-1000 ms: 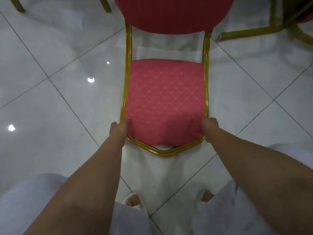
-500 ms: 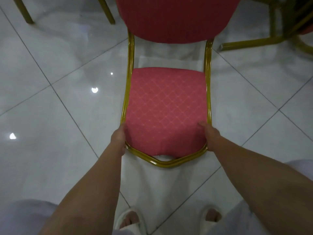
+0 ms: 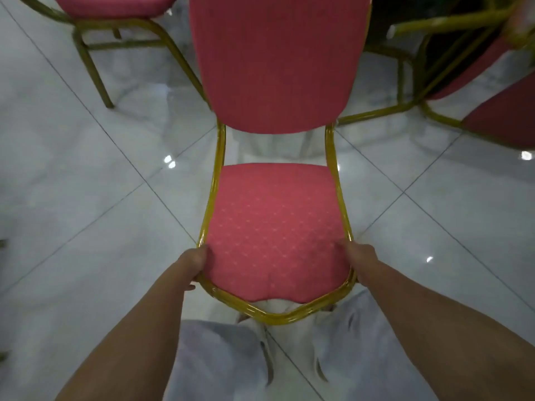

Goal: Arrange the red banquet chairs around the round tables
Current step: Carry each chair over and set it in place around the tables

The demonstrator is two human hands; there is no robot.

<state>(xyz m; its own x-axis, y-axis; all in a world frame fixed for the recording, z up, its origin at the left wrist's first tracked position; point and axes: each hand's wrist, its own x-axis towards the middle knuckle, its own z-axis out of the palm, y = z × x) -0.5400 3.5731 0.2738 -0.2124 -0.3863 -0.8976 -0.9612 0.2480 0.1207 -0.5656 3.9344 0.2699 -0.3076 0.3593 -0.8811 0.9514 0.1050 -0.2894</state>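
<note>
A red banquet chair (image 3: 275,227) with a gold metal frame faces me in the middle of the view, its padded backrest toward the top. My left hand (image 3: 194,263) grips the left front of the seat frame. My right hand (image 3: 357,257) grips the right front of the frame. The front edge of the seat is close against my legs. No round table is visible.
Another red chair (image 3: 113,7) stands at the top left on the glossy white tiled floor (image 3: 86,212). At the top right several red chairs (image 3: 503,111) lie tipped, their gold legs (image 3: 376,112) stretching across the floor behind the held chair.
The view has tilted up, so the whole backrest and the neighbouring chairs now show. The chair has come closer to my legs. Both hands keep their grip on the seat frame.
</note>
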